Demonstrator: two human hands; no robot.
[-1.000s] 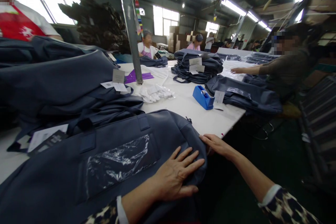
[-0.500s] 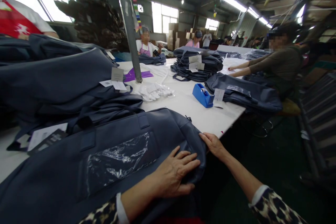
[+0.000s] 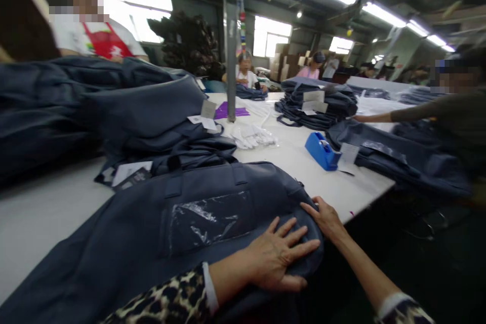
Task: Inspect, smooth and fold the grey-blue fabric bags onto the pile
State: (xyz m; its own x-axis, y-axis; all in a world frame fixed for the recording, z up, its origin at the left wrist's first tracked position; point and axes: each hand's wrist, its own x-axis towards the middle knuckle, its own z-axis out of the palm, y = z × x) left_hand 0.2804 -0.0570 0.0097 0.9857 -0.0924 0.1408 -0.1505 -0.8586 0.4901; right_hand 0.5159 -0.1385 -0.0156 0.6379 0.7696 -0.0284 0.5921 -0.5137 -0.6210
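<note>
A dark navy duffel bag (image 3: 125, 233) lies along the near edge of the table, with a clear plastic film (image 3: 207, 220) over a rectangular panel on its upper side. My left hand (image 3: 279, 255) rests flat on the right end of this bag, fingers spread. At the far corner of the same end, my right hand (image 3: 327, 218) grips the bag's edge; part of its fingers is hidden behind the material. A strap loop shows on the bag's upper edge. White and dark tags (image 3: 132, 174) lie just behind it.
More navy bags (image 3: 148, 111) are heaped at the left, with another stack (image 3: 315, 104) farther back. A blue tape dispenser (image 3: 322, 151), a plastic packet (image 3: 252, 136) and a metal post (image 3: 231, 61) stand or lie on the white table (image 3: 364, 190). Co-workers are around it.
The view has swung left, so things appear farther right. My right hand has shifted its hold along the bag's end, with more fingers over the edge. My left hand stays flat, fingers more spread.
</note>
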